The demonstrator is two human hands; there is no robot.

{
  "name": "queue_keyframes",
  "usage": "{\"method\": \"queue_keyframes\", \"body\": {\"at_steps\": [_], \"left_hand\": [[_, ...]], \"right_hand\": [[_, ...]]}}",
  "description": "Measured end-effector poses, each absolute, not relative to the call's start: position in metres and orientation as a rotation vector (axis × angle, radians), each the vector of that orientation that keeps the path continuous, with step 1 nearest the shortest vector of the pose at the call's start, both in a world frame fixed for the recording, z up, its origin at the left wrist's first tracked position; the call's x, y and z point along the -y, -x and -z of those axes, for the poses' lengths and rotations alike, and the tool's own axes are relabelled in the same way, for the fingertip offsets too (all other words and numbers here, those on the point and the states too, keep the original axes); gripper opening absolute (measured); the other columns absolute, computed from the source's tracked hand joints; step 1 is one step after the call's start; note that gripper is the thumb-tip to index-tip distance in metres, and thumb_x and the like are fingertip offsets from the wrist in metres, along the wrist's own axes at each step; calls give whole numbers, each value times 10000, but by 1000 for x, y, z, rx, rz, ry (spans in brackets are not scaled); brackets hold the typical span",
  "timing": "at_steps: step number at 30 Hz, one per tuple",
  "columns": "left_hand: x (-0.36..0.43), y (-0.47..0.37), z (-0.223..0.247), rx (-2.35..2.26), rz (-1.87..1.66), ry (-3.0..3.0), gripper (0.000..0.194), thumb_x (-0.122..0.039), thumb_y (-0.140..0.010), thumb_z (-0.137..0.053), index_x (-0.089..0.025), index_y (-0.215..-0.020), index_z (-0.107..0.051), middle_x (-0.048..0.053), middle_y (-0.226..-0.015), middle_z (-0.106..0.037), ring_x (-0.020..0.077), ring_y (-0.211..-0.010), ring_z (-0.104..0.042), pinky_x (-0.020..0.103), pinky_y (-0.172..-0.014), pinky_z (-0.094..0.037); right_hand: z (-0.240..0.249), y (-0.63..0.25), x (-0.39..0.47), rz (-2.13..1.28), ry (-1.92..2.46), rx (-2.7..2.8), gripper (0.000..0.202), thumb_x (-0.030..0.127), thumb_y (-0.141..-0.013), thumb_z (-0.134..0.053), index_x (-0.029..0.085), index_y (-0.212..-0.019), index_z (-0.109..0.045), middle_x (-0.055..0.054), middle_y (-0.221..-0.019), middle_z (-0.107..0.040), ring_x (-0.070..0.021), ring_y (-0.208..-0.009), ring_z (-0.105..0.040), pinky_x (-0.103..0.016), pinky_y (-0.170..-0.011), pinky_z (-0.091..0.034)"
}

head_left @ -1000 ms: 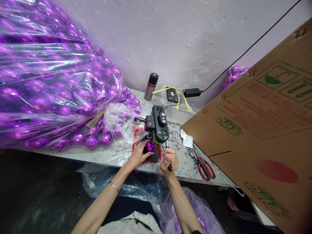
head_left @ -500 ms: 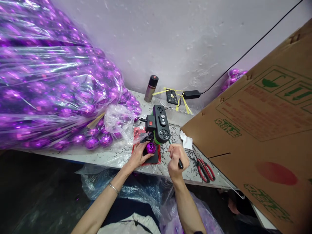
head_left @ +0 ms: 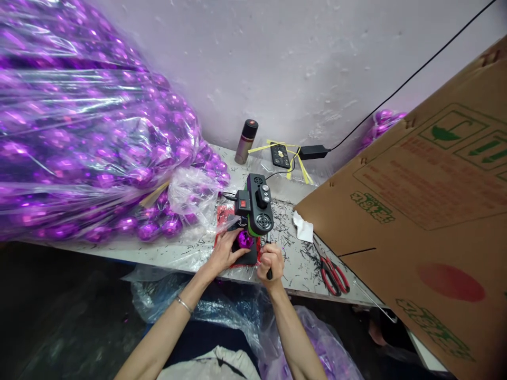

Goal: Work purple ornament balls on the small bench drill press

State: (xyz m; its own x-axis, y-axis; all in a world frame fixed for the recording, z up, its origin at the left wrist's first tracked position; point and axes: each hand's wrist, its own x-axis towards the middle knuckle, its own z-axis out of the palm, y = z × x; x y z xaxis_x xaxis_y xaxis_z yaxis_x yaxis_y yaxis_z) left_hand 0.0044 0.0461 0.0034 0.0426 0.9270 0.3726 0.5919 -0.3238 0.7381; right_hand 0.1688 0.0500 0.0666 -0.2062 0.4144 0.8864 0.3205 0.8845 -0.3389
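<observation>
The left hand (head_left: 226,252) cups a purple bauble (head_left: 245,239) on the black base under the small bench press (head_left: 256,205), fingers curled against it. Just beside it, the right hand (head_left: 270,260) is fisted round the press's lever handle (head_left: 269,266). The white worktable (head_left: 158,252) is littered with black shavings; red scissors (head_left: 334,274) lie near a cardboard box (head_left: 428,211), and bagged baubles (head_left: 87,148) pile at left.

At left we see a clear bag of purple baubles (head_left: 79,137); upper centre, a flask (head_left: 246,141); right, red scissors (head_left: 334,274) beside a cardboard box (head_left: 428,221).
</observation>
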Motion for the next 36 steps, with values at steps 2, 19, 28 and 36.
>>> {"method": "queue_keyframes", "body": {"at_steps": [2, 19, 28, 36], "left_hand": [[-46, -4, -4, -1529, -1186, -1943, 613, -474, -835, -682, -179, -1339, -495, 146, -1241, -640, 298, -1187, -588, 478, -1045, -412], [14, 8, -9, -1546, -1309, -1861, 659, -557, -798, -691, -223, -1329, -491, 123, -1210, -654, 268, -1098, -656, 427, -947, -539], [80, 14, 25, -1324, -1027, -2301, 697, -451, -838, -685, -229, -1435, -401, 125, -1247, -654, 273, -1125, -655, 388, -973, -546], [89, 8, 28, -1520, -482, -2264, 726, -78, -782, -550, -296, -1456, -391, 105, -1394, -560, 304, -1212, -592, 455, -971, -524]], "right_hand": [[-78, -170, -49, -109, 576, 1801, 221, 277, -999, -453, 179, -889, -617, -21, -860, -630, -129, -728, -605, -284, -647, -514], [-156, -162, -37, -362, 843, 1707, 311, 146, -971, -415, 212, -670, -459, -2, -696, -522, -143, -673, -522, -291, -617, -407], [-142, -165, -36, -305, 812, 1726, 287, 124, -953, -416, 210, -687, -481, -4, -705, -543, -147, -670, -523, -295, -610, -390], [-138, -167, -35, -294, 793, 1753, 291, 77, -932, -414, 212, -680, -473, -4, -692, -542, -151, -675, -544, -294, -602, -394]]}}
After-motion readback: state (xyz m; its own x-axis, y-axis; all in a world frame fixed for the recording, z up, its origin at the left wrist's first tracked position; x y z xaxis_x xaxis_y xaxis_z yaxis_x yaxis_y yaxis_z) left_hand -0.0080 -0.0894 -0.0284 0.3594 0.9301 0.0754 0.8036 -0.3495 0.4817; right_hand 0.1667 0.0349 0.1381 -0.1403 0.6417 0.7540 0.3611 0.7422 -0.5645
